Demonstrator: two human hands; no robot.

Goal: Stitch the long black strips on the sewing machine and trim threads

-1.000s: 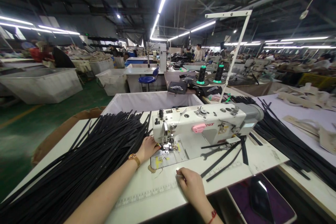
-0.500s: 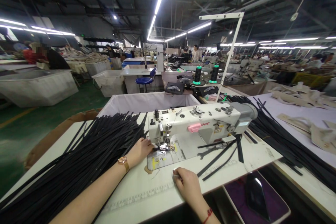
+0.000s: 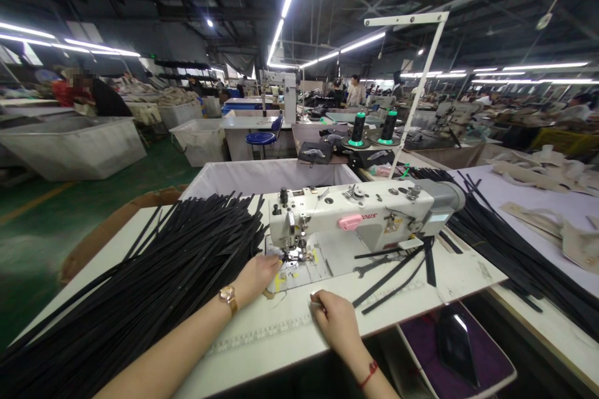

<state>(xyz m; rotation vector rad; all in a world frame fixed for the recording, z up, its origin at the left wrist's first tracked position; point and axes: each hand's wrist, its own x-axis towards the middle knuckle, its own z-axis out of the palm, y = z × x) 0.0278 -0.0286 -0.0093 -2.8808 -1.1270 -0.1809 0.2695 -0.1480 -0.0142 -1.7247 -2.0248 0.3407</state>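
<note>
A white sewing machine (image 3: 322,218) stands on the table in front of me. My left hand (image 3: 261,274), with a watch on its wrist, is beside the presser foot (image 3: 294,254). Its fingers are pressed together on the dark end of a black strip (image 3: 282,257), mostly hidden by the hand. Closer to the table's front edge, my right hand (image 3: 337,319) is curled closed, apart from the machine. Something small and dark shows between its thumb and finger, too small to name. A thick pile of black strips (image 3: 187,255) lies left of the machine.
A wrench (image 3: 369,267) and loose black strips (image 3: 390,283) lie right of the needle plate. A printed ruler (image 3: 266,333) runs along the front. Thread cones (image 3: 358,131) stand behind the machine. A phone (image 3: 456,343) rests on a purple surface below right.
The view has shifted slightly, so the machine appears a little farther right and higher. Both hands keep nearly the same places relative to the machine, the left still at the presser foot.
</note>
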